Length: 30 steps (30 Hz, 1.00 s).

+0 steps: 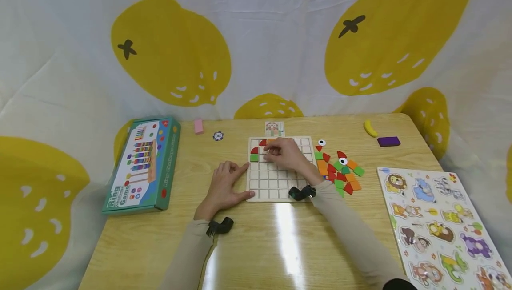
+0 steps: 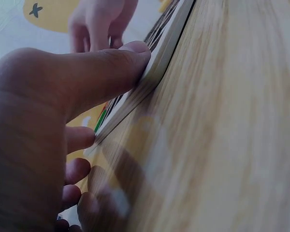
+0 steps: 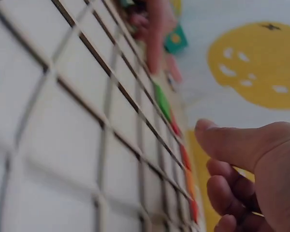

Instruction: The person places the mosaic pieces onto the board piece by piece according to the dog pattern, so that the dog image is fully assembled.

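A pale board (image 1: 273,192) with a raised square grid lies on the table. Along its far left corner sit a green square tile (image 1: 254,158), a red rounded tile (image 1: 254,150), a second red tile (image 1: 262,142) and an orange one (image 1: 270,141), partly covered by my right hand. My left hand (image 1: 226,185) rests beside the board, thumb on its near left corner and index fingertip at its left edge. Above the upper grid is my right hand (image 1: 289,154). Its thumb (image 3: 227,142) stands apart from the bent fingers, with nothing visible between them.
Loose red, green and orange tiles (image 1: 340,179) lie right of the board. A pattern card (image 1: 274,128) is behind it. The game box (image 1: 166,174) stands left, an animal puzzle (image 1: 424,210) right. Farther back are a pink block (image 1: 198,126), chip (image 1: 218,136), banana (image 1: 370,129) and purple block (image 1: 389,141).
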### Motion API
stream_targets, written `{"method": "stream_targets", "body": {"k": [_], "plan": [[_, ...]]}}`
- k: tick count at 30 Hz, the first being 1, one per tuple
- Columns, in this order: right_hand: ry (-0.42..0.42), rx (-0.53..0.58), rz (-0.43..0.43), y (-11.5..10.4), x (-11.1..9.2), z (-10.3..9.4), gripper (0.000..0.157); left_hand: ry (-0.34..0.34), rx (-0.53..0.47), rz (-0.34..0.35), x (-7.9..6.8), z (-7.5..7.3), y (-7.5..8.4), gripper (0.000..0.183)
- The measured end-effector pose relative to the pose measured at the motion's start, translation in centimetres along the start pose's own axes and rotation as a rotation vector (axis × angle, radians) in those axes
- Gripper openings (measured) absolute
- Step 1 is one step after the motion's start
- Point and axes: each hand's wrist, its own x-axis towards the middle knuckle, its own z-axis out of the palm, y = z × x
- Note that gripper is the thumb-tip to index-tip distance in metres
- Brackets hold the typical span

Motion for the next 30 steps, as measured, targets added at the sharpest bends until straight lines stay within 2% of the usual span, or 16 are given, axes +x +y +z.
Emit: {"method": "stream_targets", "body": {"k": [3,7,12,15,24,30], "plan": [[0.021,-0.032,0.049,1.4,-2.0,-3.3,0.022,0.002,-0.001,-0.008,-0.1,0.0,0.2,0.090],[0.025,-0.110,0.165,3.4,-5.0,-7.5,0.022,0.000,-0.004,-0.020,-0.3,-0.2,0.4,0.090],[0.035,-0.212,0.315,5.6,-8.0,-10.3,0.030,0.000,-0.011,-0.018,-0.3,-0.4,0.6,0.089],[0.015,-0.247,0.370,6.5,-9.1,-10.8,0.032,0.001,-0.014,-0.009,-0.1,-0.3,0.6,0.089],[-0.004,-0.213,0.368,7.0,-9.0,-10.3,0.019,0.014,-0.034,-0.006,-0.2,0.0,0.3,0.089],[0.080,-0.155,0.279,6.4,-9.0,-9.6,0.015,0.007,-0.035,-0.008,-0.2,-0.2,0.4,0.089]]}}
